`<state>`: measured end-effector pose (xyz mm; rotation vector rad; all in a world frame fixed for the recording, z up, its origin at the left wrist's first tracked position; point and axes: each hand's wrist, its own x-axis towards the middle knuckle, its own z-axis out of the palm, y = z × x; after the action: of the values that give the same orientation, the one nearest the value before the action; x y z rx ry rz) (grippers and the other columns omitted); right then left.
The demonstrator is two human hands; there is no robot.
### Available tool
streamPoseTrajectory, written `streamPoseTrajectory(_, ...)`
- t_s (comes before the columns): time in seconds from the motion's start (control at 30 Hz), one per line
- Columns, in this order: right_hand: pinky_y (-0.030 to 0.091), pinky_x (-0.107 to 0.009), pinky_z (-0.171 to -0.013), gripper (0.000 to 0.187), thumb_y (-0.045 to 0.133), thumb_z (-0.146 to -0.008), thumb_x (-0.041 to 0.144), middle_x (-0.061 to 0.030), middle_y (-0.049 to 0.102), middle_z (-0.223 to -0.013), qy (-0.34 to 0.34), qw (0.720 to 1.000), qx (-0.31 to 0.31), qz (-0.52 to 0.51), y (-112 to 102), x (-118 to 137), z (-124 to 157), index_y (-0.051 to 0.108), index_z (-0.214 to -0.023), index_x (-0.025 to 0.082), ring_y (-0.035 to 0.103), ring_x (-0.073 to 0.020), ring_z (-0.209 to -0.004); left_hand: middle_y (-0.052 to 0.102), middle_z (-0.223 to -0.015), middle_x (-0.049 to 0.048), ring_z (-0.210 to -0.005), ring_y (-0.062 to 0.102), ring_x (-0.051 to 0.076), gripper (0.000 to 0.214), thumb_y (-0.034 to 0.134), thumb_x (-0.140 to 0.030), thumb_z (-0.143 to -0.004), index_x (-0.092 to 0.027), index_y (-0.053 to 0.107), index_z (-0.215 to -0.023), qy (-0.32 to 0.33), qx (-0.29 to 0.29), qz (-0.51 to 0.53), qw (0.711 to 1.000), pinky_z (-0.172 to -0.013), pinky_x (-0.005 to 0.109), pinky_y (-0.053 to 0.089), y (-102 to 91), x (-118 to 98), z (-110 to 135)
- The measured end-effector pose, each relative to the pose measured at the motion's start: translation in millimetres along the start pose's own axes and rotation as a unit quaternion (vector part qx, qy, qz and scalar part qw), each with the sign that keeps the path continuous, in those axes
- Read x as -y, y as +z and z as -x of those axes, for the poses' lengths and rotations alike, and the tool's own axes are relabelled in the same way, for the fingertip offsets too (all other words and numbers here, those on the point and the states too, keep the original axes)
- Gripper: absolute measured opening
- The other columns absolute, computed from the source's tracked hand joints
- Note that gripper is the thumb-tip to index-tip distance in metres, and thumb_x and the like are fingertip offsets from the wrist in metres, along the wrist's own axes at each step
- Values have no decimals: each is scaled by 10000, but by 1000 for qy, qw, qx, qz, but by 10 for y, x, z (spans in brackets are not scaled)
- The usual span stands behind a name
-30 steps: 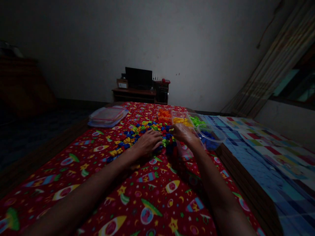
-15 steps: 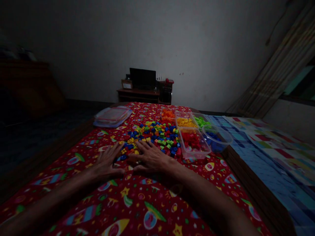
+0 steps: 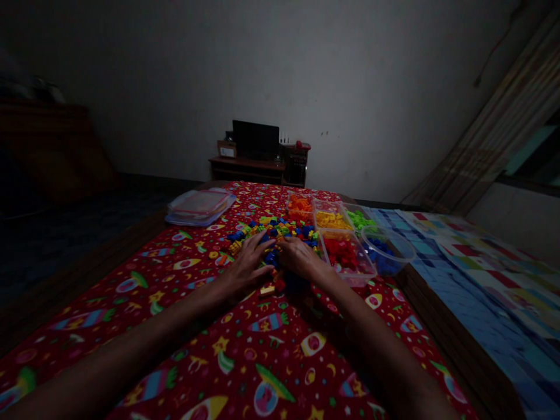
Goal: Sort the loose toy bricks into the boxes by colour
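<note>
A loose pile of small toy bricks (image 3: 245,233) in blue, yellow, green, red and orange lies on the red patterned tablecloth (image 3: 262,338). My left hand (image 3: 250,259) rests at the pile's near left side, fingers and thumb spread apart, with bricks beside the fingertips. At the near right side of the pile, my right hand (image 3: 300,255) points down with bent fingers. Its fingertips are among the bricks, and whatever they pinch is hidden. A yellow brick (image 3: 266,290) lies just in front of the hands, near some red ones.
Right of the pile stand clear tubs of red bricks (image 3: 341,251), yellow bricks (image 3: 331,220), orange bricks (image 3: 300,205) and green bricks (image 3: 361,220). A round tub (image 3: 409,256) contains blue bricks. Stacked clear lids (image 3: 201,207) lie at the left. A bed (image 3: 472,291) adjoins the table's right side.
Both hands have moved right and slightly away from me. My right hand has gone from flat and spread to bent-fingered. Some near bricks have shifted right along with the hands.
</note>
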<state>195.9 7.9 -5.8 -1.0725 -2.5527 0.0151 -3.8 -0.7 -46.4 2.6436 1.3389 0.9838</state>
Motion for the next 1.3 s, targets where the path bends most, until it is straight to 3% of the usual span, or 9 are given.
streamPoseTrajectory(0.13,419,-290,-807,400,396,-834,41,-123,640,-1003,49,998,-25,17,-126,-177,25,540,-1201,106,562,-176,-897,362,-1459,154,-1333,353,277,537,501,-443,-862,-181,448,-1328,-10,8,47,999,-1076,470,321,-70,-38,-301)
streamPoseTrajectory(0.23,394,-247,-709,378,364,-829,46,-92,652,-904,90,996,-5,28,-225,-172,3,590,-1121,126,554,-152,-773,520,-1346,134,-1239,477,262,450,444,-478,-872,-168,605,-1155,-33,-8,67,997,-1046,434,368,-211,20,-420)
streamPoseTrajectory(0.4,338,-248,-615,335,366,-828,71,-89,649,-810,143,986,40,70,-298,-51,-39,636,-1004,161,542,-156,-679,687,-1108,101,-1050,608,264,445,439,-530,-828,-190,699,-947,-92,-2,48,995,-955,412,446,-444,379,-390)
streamPoseTrajectory(0.6,352,-268,-630,284,395,-852,144,-109,656,-850,161,979,54,109,-333,9,-28,643,-988,179,577,-194,-739,718,-1022,101,-998,622,294,408,520,-521,-737,-201,713,-901,-125,21,-13,992,-910,421,457,-485,775,-280)
streamPoseTrajectory(0.8,375,-297,-663,295,362,-884,153,-131,646,-882,173,972,79,137,-283,36,-13,626,-1016,176,591,-225,-792,720,-950,74,-913,634,253,320,530,-466,-745,-216,712,-831,-97,35,4,995,-848,357,471,-535,626,-319)
streamPoseTrajectory(0.93,388,-331,-754,325,335,-906,142,-156,608,-1006,142,976,73,148,-108,119,66,559,-1142,155,556,-241,-925,709,-941,75,-892,625,231,297,509,-395,-766,-200,706,-873,-75,91,24,993,-819,336,477,-484,482,-334)
streamPoseTrajectory(1.13,404,-343,-815,367,321,-905,102,-169,582,-1089,139,976,76,150,-40,169,113,480,-1235,118,537,-234,-960,680,-926,84,-897,601,237,271,544,-267,-663,-176,700,-865,-50,112,-11,992,-858,360,467,-390,523,-317)
streamPoseTrajectory(1.3,441,-301,-751,309,320,-906,101,-144,591,-1036,214,962,65,157,-65,156,21,528,-1132,140,589,-212,-914,681,-841,69,-812,612,216,249,474,-208,-655,-164,697,-758,-103,118,-20,987,-792,326,482,-399,527,-319)
